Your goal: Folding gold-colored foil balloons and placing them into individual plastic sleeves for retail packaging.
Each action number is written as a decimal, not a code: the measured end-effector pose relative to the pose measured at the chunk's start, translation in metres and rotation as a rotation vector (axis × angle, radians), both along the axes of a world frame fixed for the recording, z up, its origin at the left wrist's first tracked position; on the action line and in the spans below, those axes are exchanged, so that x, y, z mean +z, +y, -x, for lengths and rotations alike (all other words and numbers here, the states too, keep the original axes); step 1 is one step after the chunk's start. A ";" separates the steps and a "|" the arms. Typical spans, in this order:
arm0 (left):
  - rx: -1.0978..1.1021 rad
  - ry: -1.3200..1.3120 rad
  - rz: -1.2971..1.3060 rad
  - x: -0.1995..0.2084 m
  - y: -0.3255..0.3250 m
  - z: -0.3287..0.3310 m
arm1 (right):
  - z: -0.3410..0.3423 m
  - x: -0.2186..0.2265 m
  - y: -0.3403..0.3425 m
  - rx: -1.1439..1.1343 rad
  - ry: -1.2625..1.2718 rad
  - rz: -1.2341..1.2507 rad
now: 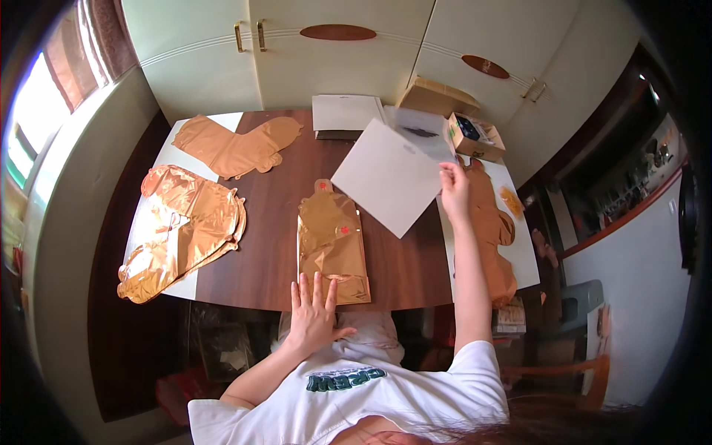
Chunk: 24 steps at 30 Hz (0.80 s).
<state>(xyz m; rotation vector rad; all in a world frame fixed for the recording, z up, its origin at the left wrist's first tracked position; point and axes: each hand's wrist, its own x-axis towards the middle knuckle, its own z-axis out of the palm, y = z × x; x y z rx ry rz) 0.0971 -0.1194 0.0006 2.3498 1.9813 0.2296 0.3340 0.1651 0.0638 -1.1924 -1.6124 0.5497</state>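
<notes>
My right hand (454,184) pinches a pale sheet of card (393,178) by its right corner and holds it tilted over the table's middle. Behind the card shows a translucent plastic bag (420,126) with a dark mark; whether my fingers grip it too is unclear. A folded gold foil balloon (326,230) with two small red marks lies in front of me. My left hand (314,315), fingers spread, rests at its near end. Crumpled gold foil balloons (185,222) lie at the left, and another flattened foil balloon (241,144) lies farther back.
On the right of the brown wooden table (259,271) lies a long copper-coloured foil balloon (486,237). A stack of pale cards (345,113) stands at the back, near a small box of items (476,139) and brown cardboard (437,95). White cabinets (334,59) rise behind.
</notes>
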 end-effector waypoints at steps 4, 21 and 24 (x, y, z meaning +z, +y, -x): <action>0.003 -0.008 0.042 0.001 0.000 -0.001 | -0.017 0.012 -0.020 0.013 0.173 -0.010; 0.121 -0.413 -0.285 0.029 -0.028 0.037 | 0.037 -0.042 -0.134 0.561 -0.203 0.309; -0.049 -0.286 -0.139 0.029 -0.010 0.002 | 0.052 -0.053 -0.132 0.508 -0.268 0.207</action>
